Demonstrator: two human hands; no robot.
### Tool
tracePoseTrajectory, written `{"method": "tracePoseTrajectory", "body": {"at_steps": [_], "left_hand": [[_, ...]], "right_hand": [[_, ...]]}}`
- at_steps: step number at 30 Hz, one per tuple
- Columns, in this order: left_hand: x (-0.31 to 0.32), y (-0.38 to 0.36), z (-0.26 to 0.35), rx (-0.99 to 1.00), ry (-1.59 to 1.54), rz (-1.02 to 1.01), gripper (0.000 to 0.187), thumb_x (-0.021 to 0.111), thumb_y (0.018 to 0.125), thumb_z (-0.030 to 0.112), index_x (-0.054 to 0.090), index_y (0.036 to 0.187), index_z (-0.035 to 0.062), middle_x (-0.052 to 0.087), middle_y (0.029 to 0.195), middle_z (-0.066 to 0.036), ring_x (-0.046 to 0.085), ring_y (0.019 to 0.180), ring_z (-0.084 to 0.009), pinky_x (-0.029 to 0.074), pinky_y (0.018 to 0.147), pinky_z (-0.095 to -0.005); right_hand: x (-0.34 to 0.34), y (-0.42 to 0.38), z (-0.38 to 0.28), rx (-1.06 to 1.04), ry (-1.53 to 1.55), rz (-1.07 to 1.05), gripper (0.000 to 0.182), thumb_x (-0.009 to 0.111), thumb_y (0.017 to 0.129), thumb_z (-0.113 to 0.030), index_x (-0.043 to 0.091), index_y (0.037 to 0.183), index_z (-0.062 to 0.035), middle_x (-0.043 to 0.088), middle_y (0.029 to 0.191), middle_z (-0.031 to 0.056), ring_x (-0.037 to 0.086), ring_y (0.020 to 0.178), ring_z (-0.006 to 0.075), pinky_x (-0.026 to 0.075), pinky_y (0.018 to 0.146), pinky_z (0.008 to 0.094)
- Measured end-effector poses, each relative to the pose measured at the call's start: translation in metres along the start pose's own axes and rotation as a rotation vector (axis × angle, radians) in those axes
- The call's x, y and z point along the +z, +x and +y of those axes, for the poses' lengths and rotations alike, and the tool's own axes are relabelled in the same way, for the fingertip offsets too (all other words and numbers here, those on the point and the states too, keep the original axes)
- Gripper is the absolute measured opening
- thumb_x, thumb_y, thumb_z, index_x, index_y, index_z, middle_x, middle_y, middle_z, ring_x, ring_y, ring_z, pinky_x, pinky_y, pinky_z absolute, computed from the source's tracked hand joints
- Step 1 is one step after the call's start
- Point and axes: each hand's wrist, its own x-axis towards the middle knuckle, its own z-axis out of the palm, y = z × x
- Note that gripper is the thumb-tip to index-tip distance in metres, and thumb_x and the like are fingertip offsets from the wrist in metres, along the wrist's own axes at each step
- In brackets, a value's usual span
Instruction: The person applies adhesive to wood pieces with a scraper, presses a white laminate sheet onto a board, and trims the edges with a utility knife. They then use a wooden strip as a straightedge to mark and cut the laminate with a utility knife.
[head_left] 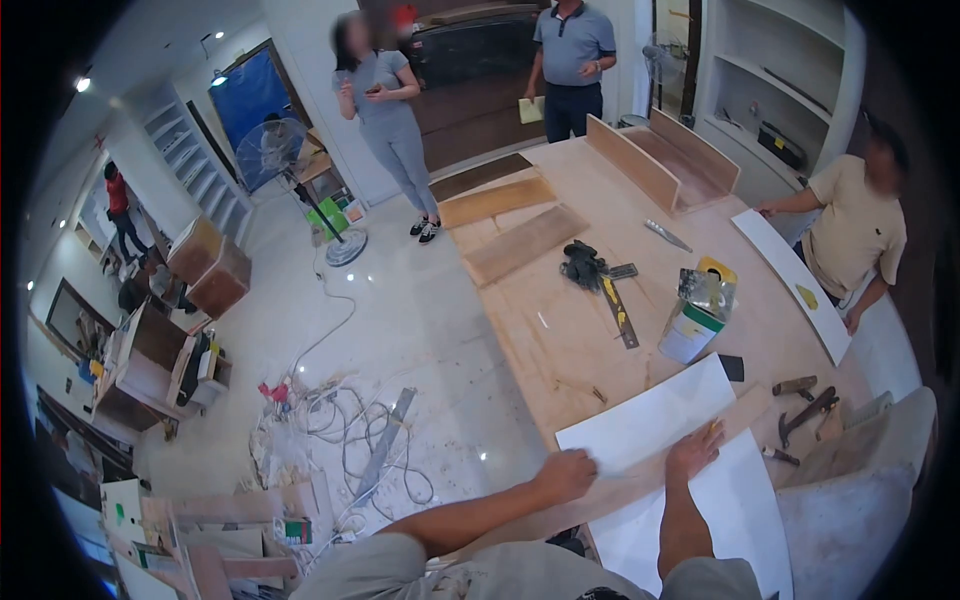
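My left hand point(568, 474) is closed at the near left corner of a white panel point(650, 415), its fingers curled at the edge. My right hand point(695, 448) lies with fingers stretched out over a wooden plank point(630, 484), beside the panel's near edge. A small yellowish spot shows by its fingertips, too small to name. Under the plank, on my side, a larger white sheet point(735, 490) spreads over the table's near end. Beyond the white panel stand a paint can point(690, 332) and a dark flat block point(731, 368).
The wooden worktable point(530, 330) also holds a square point(618, 310), dark gloves point(582, 265), a hammer point(808, 415) and loose boards point(525, 243). At right, a person point(858, 215) holds another white panel point(795, 280). Cables point(370, 430) litter the floor; a chair point(860, 470) stands close right.
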Motion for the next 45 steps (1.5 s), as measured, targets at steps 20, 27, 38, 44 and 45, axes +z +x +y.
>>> {"method": "tracePoseTrajectory", "body": {"at_steps": [20,27,38,44,45], "left_hand": [[0.144,0.253,0.079,0.129,0.124,-0.227,0.021,0.065,0.084,0.024,0.075,0.089,0.0066,0.068,0.092,-0.017,0.07,0.088,-0.0341,0.056,0.075,-0.046],[0.144,0.246,0.069,0.087,0.224,-0.257,0.026,0.057,0.09,0.028,0.074,0.088,0.0078,0.073,0.091,-0.015,0.072,0.087,-0.0312,0.057,0.076,-0.0457],[0.088,0.139,-0.032,-0.283,0.203,0.247,0.011,0.062,0.08,0.014,0.071,0.084,0.0079,0.068,0.085,-0.016,0.068,0.079,-0.0354,0.054,0.07,-0.0489],[0.041,0.152,-0.093,-0.655,0.154,0.327,0.014,0.061,0.084,0.015,0.071,0.09,0.0069,0.07,0.088,-0.018,0.068,0.084,-0.0379,0.054,0.075,-0.0489],[0.04,0.159,-0.102,-0.652,0.137,0.322,0.015,0.062,0.084,0.016,0.072,0.091,0.0072,0.07,0.089,-0.018,0.068,0.085,-0.0383,0.054,0.076,-0.0493]], "right_hand": [[0.041,0.004,0.023,-0.165,0.183,-0.057,0.067,0.056,0.092,-0.037,0.037,0.151,-0.0107,0.031,0.16,0.0078,0.017,0.152,0.031,0.02,0.115,0.0478],[0.058,0.005,0.023,-0.244,0.114,-0.066,0.06,0.056,0.09,-0.036,0.048,0.145,-0.0118,0.041,0.156,0.0081,0.024,0.149,0.0315,0.026,0.11,0.0482],[-0.003,0.002,0.003,0.015,0.136,0.035,0.038,0.058,0.088,-0.022,0.057,0.123,-0.0067,0.048,0.138,0.0121,0.04,0.134,0.0313,0.034,0.102,0.0475],[-0.003,0.0,-0.002,-0.013,0.069,-0.002,0.036,0.058,0.089,-0.02,0.055,0.122,-0.0057,0.051,0.13,0.0096,0.045,0.126,0.03,0.039,0.099,0.0474],[-0.003,0.001,-0.001,0.003,0.062,-0.022,0.038,0.058,0.089,-0.02,0.055,0.124,-0.0056,0.051,0.133,0.009,0.045,0.128,0.0298,0.039,0.1,0.0479]]}}
